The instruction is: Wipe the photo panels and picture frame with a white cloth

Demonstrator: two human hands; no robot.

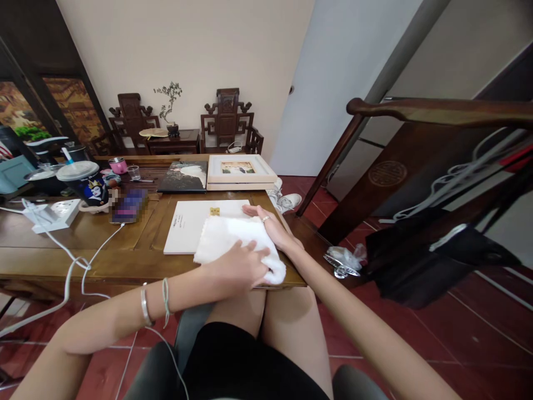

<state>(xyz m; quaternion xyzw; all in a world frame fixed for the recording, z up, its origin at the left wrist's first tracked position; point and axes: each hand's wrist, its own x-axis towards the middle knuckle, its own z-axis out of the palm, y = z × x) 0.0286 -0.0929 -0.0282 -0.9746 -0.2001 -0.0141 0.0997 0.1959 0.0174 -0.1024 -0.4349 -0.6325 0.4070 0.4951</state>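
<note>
A white fluffy cloth (227, 236) with a scalloped edge lies over part of a flat white booklet or box (187, 225) at the table's front edge. My left hand (244, 265) rests on the cloth, palm down with fingers spread, slightly blurred. Its near right corner is folded into a thick roll. Along the cloth's right side stands my right hand (272, 226), fingers stretched out and a ring on one of them. A small yellow piece with dark dots (214, 211) sits on the white booklet just beyond the cloth.
Behind the booklet are a dark picture album (183, 176) and a white framed picture (239, 169). To the left stand a lidded cup (89, 180), a phone (129, 206) on a cable and a power strip (62, 214). A wooden chair (387, 172) is at the right.
</note>
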